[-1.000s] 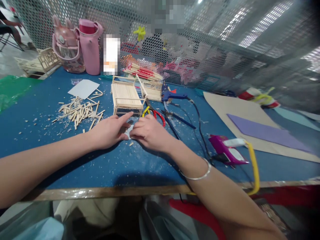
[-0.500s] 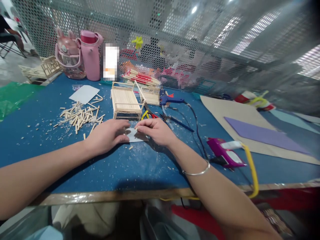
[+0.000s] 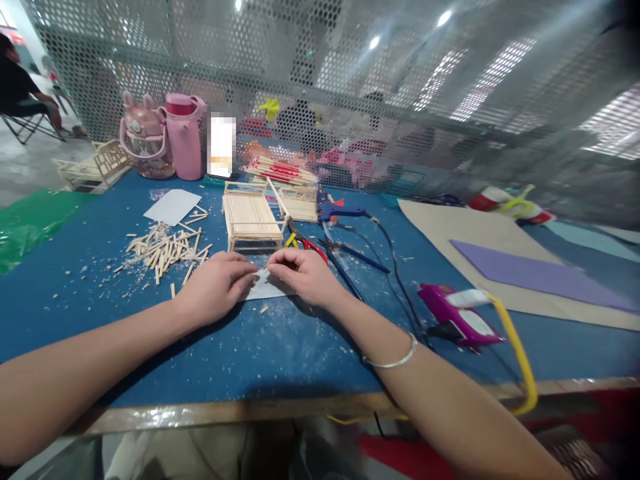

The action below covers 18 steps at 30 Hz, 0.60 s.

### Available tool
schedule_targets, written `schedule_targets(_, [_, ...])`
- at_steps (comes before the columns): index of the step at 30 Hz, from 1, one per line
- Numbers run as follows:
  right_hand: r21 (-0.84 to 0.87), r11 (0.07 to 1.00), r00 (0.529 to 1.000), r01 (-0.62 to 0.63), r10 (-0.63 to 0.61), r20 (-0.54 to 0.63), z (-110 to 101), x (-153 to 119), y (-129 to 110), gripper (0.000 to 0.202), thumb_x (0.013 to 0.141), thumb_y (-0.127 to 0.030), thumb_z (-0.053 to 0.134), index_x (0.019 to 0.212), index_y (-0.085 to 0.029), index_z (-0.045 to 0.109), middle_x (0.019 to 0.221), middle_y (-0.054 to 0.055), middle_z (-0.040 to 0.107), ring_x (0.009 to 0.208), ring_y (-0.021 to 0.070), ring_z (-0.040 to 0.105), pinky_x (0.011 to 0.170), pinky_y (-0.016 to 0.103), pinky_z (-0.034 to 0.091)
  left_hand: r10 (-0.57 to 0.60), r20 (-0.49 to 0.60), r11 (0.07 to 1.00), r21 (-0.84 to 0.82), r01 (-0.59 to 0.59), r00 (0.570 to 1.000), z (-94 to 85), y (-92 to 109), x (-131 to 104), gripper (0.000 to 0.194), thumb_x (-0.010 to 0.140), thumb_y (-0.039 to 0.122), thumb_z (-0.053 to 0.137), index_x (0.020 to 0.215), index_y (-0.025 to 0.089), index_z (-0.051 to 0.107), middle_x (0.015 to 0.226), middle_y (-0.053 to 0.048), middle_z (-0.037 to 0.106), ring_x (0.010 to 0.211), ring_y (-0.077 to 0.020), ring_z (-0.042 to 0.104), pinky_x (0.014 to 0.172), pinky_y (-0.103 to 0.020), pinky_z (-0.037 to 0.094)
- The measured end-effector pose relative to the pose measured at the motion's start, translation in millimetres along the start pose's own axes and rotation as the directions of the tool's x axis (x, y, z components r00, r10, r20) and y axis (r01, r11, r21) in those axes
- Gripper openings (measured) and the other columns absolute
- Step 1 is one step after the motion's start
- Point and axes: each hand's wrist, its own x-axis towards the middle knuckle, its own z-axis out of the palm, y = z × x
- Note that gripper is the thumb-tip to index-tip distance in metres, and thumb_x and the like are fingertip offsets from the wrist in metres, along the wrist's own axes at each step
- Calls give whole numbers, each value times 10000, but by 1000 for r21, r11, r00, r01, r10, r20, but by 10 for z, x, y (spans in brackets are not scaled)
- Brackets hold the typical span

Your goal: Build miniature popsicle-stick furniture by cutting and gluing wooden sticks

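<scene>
A small white sheet [image 3: 273, 288] lies on the blue table between my hands. My left hand [image 3: 216, 285] rests at its left side, fingertips and thumb drawn together at its upper edge; whatever they pinch is too small to name. From the right, my right hand [image 3: 307, 273] meets it over the sheet, thumb and forefinger pinched on something tiny I cannot make out. Just behind the hands stands a miniature bed-like frame of thin wooden sticks [image 3: 253, 217]. Short cut sticks [image 3: 167, 250] are heaped to the left, near a white card [image 3: 173, 207].
Pliers [image 3: 345, 267] and a blue glue gun [image 3: 343, 210] lie right of the frame. Farther right are a purple device [image 3: 457, 313] with a yellow cable and a purple sheet [image 3: 535, 273]. Two pink bottles [image 3: 185, 143] stand at the back left; a person [image 3: 20, 80] sits beyond.
My left fingers have closed in, and the two hands' fingertips are nearer each other over the white sheet. The whole view has shifted, with the table lower in the picture.
</scene>
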Motion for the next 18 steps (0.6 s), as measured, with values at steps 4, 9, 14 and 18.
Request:
schedule_targets(4, [-70,993,995,93,-95,-17,24,-5,8,128,776,-247,569,752,-157,657,718,15,637,667,116,548,641,261,424,-29,-62,999,-19,28,998,-4,-1,1,243,871,247,475,933,171,697,940,-72,707,881,-197,615,816,-351,476])
schedule_targets(9, [-159,963,976,218,-219,10,62,-16,-21,132,804,-239,561,768,-172,668,753,18,655,711,119,574,684,265,432,-100,-61,989,-111,93,993,-24,56,-3,216,849,245,483,751,194,668,756,-33,695,722,-167,605,707,-308,474])
schedule_targets(14, [-217,945,966,243,-256,-31,21,146,-149,124,789,-218,561,738,-175,665,725,7,655,667,108,549,662,258,418,-331,-229,927,-260,270,915,-71,-13,34,171,834,242,465,928,177,592,727,-22,635,623,-138,545,610,-282,450])
schedule_targets(18, [-95,991,978,95,-111,-176,120,350,-271,141,777,-261,574,742,-173,679,616,-13,613,547,89,491,556,237,390,-423,-395,899,-294,325,816,-129,-138,162,357,747,274,566,1082,156,529,861,-52,616,677,-138,538,652,-296,458])
